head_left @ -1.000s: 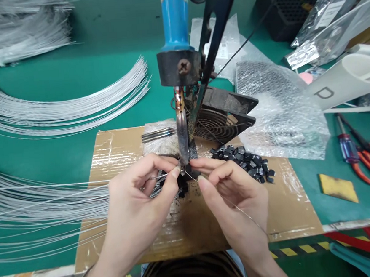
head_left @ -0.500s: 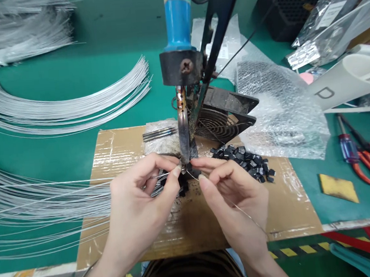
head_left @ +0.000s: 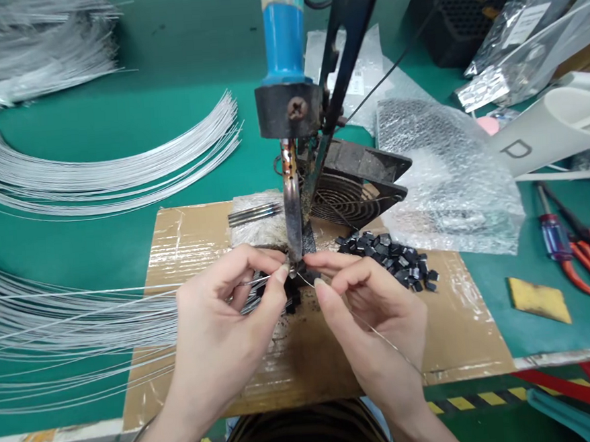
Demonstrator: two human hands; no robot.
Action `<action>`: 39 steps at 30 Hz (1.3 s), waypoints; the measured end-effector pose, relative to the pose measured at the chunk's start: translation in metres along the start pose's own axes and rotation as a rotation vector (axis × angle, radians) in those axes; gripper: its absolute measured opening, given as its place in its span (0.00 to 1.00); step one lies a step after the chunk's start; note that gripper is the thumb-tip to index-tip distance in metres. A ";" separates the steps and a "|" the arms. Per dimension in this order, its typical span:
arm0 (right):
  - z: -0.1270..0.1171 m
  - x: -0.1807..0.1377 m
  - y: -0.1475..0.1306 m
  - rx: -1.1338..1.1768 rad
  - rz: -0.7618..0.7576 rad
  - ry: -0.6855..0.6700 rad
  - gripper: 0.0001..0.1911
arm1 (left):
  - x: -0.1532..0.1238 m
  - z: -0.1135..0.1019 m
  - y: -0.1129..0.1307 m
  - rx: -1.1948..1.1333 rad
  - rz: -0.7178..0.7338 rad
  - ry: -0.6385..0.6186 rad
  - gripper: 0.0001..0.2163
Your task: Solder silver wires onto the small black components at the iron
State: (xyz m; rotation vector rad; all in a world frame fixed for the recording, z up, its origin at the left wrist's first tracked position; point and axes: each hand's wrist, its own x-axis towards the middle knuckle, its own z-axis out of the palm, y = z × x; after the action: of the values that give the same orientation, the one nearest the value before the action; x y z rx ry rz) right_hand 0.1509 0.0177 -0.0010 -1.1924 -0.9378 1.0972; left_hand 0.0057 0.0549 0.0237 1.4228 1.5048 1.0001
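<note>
A soldering iron (head_left: 285, 46) with a blue handle is clamped upright, its tip pointing down between my hands. My left hand (head_left: 232, 326) is closed in a pinch on a thin grey-white wire (head_left: 155, 286) that runs off to the left; the wire's end is at the iron's tip. My right hand (head_left: 375, 320) pinches a fine strand of solder wire (head_left: 384, 339), which reaches the tip and trails back across the palm. The exact joint is partly hidden by my fingertips. Dark small pieces (head_left: 293, 296) lie beneath the tip.
Cardboard (head_left: 458, 324) covers the work spot. A heap of small black parts (head_left: 391, 258) lies right, near a black fan (head_left: 356, 183). Wire bundles (head_left: 105, 184) spread left. Bubble wrap (head_left: 448, 170), a yellow sponge (head_left: 539, 299), a screwdriver (head_left: 555, 236) and orange-handled pliers (head_left: 584, 275) lie right.
My right thumb has shifted very slightly left and up. Both hands otherwise keep the same pinch at the iron's tip.
</note>
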 end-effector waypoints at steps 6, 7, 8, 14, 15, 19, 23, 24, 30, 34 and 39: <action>-0.001 -0.001 0.002 -0.046 -0.015 -0.002 0.11 | 0.002 0.001 -0.001 0.046 -0.002 -0.004 0.05; -0.001 -0.001 0.002 -0.058 -0.022 0.002 0.11 | 0.001 0.001 -0.001 0.048 -0.001 -0.005 0.05; -0.001 -0.001 0.003 -0.073 -0.032 0.006 0.11 | 0.001 0.000 -0.001 0.048 0.002 -0.007 0.05; 0.001 -0.001 0.004 -0.146 -0.129 0.022 0.10 | -0.001 -0.001 -0.001 0.085 0.035 0.011 0.05; 0.001 -0.002 0.005 -0.148 -0.143 0.023 0.11 | -0.001 -0.001 -0.001 0.086 0.039 0.013 0.05; 0.001 -0.002 0.007 -0.163 -0.166 0.021 0.11 | -0.001 0.000 -0.003 0.065 0.044 0.018 0.05; 0.001 -0.002 0.008 -0.166 -0.179 0.021 0.11 | -0.001 0.001 -0.004 0.036 0.046 0.010 0.06; 0.001 -0.002 0.008 -0.165 -0.179 0.022 0.11 | -0.001 0.001 -0.004 0.033 0.047 0.009 0.06; 0.002 -0.001 0.008 -0.153 -0.196 0.021 0.10 | -0.001 0.000 -0.001 0.027 0.050 0.018 0.06; 0.002 0.000 0.008 -0.146 -0.200 0.019 0.10 | 0.000 0.000 -0.001 0.045 0.048 0.013 0.06; 0.001 -0.001 0.008 -0.162 -0.180 0.036 0.10 | 0.001 0.001 -0.001 0.058 0.054 0.005 0.06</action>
State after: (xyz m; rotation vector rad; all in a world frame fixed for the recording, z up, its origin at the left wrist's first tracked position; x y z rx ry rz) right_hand 0.1482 0.0177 -0.0086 -1.2288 -1.1000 0.8664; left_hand 0.0058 0.0556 0.0224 1.5100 1.5169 1.0012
